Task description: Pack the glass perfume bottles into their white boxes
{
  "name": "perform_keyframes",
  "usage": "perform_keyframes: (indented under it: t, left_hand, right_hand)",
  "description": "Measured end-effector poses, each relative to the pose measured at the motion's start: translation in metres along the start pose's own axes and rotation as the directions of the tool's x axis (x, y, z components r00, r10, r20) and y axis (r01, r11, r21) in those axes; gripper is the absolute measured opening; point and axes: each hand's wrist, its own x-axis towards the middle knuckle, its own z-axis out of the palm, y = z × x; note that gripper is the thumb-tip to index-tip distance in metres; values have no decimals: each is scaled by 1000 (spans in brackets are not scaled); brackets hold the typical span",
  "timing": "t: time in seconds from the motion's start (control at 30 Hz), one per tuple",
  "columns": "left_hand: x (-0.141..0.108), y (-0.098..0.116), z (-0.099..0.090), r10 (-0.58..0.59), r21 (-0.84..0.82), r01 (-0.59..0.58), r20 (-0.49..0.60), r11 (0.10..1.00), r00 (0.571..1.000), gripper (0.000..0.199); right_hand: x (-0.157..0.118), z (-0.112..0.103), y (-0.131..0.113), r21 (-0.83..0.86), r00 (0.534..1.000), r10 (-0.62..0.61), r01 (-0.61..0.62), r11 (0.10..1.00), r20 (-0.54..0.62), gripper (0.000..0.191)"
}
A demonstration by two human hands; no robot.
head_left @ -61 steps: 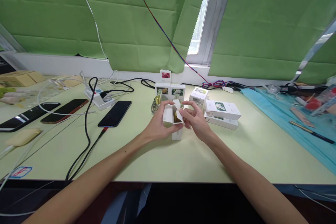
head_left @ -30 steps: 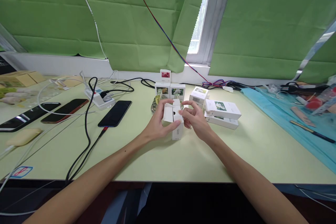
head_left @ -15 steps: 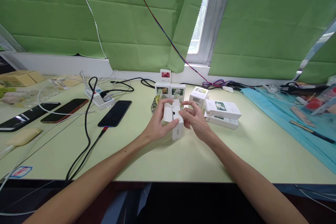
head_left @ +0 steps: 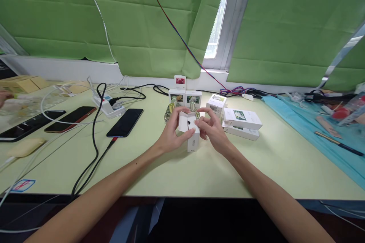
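A small white box (head_left: pixel 193 143) stands upright on the table with its top end open and a lid flap (head_left: pixel 183 122) folded out to the left. My left hand (head_left: pixel 173 131) is wrapped round the box, thumb on the near side and fingers at the far side. At the top right edge, my right hand (head_left: pixel 210 123) pinches the box with curled fingers; the exact flap is partly hidden. A dark round hole shows inside the opening. Just behind my hands are glass bottles, one (head_left: pixel 172 102) at left and another (head_left: pixel 193 105) at right, partly covered.
White flower-picture boxes (head_left: pixel 193 98) stand behind, and several more boxes (head_left: pixel 242 117) lie at right. Phones (head_left: pixel 124 122), a power strip (head_left: pixel 110 108) and cables occupy the left. Blue sheeting (head_left: pixel 299 129) with a pen (head_left: pixel 339 143) lies right. Another person's hand (head_left: pixel 4 97) shows at far left.
The small flap at the far edge of the box's opening has gone down, and the left lid flap has shifted slightly. Another person's hand has come into view at the far left.
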Motion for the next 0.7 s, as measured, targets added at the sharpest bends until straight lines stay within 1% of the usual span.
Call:
perform_keyframes:
  t: [0.2, 0.37, 0.47, 0.7]
  left_hand:
    - [1, 1, 0, 14, 11, -14, -4, 1000, 1000, 44]
    - [1, 0, -1, 31, 6, -31, -6, 1000, 1000, 44]
    - [1, -1, -1, 37, 19, -37, -4, 999, 999, 43]
    - [1, -1, 0, 46, 31, -46, -1, 998, 999, 41]
  right_hand:
    - [1, -1, 2, -15, 999, -42, 43, 999, 33, 32]
    - [0, -1, 1, -66, 998, -58, 61, 996, 39, 24]
    - [0, 0, 1, -95, 998, -55, 57, 994, 32, 23]
    - [1, 0, 1, -103, 999, -47, 49, 993, 22, 26]
